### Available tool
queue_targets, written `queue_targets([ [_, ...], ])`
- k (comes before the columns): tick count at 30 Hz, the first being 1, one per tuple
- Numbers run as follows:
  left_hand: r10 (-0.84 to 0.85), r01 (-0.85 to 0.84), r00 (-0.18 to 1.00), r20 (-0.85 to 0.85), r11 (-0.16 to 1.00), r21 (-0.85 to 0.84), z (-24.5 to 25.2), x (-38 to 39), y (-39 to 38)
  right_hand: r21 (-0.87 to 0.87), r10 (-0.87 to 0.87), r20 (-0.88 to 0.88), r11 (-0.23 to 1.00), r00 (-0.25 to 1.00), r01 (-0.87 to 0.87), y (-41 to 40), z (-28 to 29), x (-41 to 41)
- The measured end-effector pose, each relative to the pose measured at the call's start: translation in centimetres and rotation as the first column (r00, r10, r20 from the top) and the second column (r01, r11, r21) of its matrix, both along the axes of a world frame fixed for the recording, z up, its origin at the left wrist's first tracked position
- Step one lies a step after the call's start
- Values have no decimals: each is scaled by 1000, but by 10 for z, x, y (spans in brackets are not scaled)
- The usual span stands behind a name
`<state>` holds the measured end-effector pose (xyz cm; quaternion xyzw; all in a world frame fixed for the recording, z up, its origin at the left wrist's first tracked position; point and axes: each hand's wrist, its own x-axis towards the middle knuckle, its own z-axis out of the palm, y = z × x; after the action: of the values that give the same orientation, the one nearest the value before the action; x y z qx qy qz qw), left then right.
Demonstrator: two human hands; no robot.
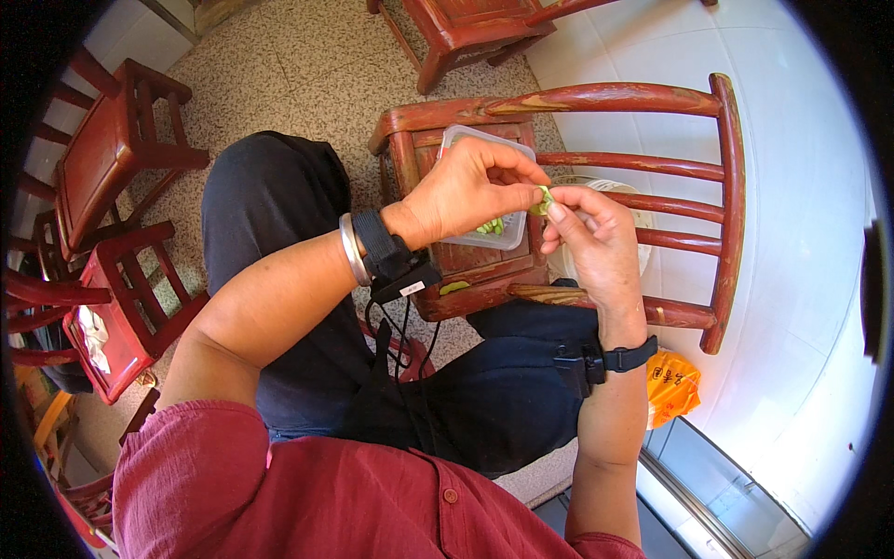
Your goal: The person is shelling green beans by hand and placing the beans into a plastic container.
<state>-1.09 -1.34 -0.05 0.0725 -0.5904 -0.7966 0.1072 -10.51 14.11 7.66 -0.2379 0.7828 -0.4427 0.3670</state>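
Observation:
Between the fingertips of both my hands is a small green bean pod (pixel 542 201). My left hand (pixel 475 185) pinches its left side with thumb and forefinger, and my right hand (pixel 590 223) pinches the right side. Beneath the hands, a clear plastic container (pixel 513 237) rests on the seat of a red wooden chair (pixel 475 262). Green beans (pixel 491 227) lie inside it, partly hidden by my left hand. One more green pod (pixel 455 287) lies on the chair seat near its front corner.
Behind the chair's back rails stands a white bucket (pixel 639 258), partly covered. An orange plastic bag (pixel 672 388) sits by the white tiled wall (pixel 775 209). More red chairs stand at the left (pixel 105 175) and top (pixel 468 21). Black cables (pixel 401 349) hang from my left wrist.

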Motion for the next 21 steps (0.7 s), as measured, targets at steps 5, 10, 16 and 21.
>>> queue_targets([
  [5,-30,31,999,-15,996,86,-2,-1,-1,-15,-3,34,1000,999,4,0,1,-1],
  [10,-20,20,1000,-22,1000,21,-3,-2,-2,-11,-11,77,1000,997,12,1,1,-1],
  [16,-35,35,999,1,999,38,-1,-1,-1,2,-14,59,1000,998,14,1,1,-1],
  [21,-40,40,999,1,996,80,-5,-4,1,29,-8,42,1000,999,7,0,3,-1],
])
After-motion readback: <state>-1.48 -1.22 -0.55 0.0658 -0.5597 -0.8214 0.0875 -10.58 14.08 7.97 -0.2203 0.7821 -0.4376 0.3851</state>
